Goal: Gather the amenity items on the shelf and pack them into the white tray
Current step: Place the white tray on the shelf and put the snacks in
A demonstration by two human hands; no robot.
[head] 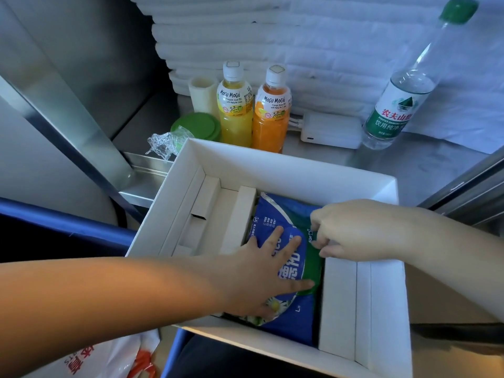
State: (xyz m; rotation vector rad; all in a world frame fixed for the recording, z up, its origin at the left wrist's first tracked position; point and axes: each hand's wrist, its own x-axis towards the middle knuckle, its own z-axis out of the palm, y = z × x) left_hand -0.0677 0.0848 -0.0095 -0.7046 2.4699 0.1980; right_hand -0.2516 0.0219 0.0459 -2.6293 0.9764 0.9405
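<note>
Towels (272, 36), folded and stacked white, fill the back of the metal shelf (425, 167); in front of them the white tray (286, 165) juts out past the shelf's near edge toward the person, likely pulled close so both hands can work inside it; cardboard dividers (240, 214) split it into sections, and the middle one holds a blue packet (275, 214) lying flat with a green packet (313, 260) tucked against its right side; part of the packing looks done, I'd say, while the drinks are not yet in; the left hand (259, 274) lies on the blue packet with fingers straight and spread, grasping nothing, only pressing, probably to keep it flat and stop it sliding; the right hand (351, 230) reaches in from the other side with fingers curled, pinching the upper edge of the green packet, apparently to seat it between the blue one and the divider; behind the tray a water bottle (395, 105) stands at the right; a yellow juice bottle (236, 105) and an orange juice bottle (271, 113) stand side by side just beyond the far wall; a white charger (330, 132) lies between orange bottle and water; a green lid (196, 126) sits left of the yellow one; crumpled wrap (163, 144) rests by the tray's far left corner
</note>
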